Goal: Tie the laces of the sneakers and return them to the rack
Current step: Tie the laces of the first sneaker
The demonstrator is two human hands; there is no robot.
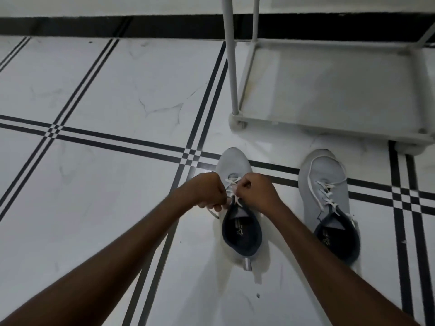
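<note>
Both sneakers sit on the floor (98, 85) before the rack (329, 128): the left hand (208, 196) and right hand (257, 190), fingers curled tight around the laces (231, 182), work the left sneaker (235, 165), while the right sneaker (327, 184) lies loose-laced, so most remains.

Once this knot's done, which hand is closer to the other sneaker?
Right. The right hand sits on the side facing the untied sneaker; the left hand would have to cross the sneaker being tied.

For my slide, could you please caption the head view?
Both hands tie white laces on one grey knit sneaker; its mate waits unlaced.
</note>
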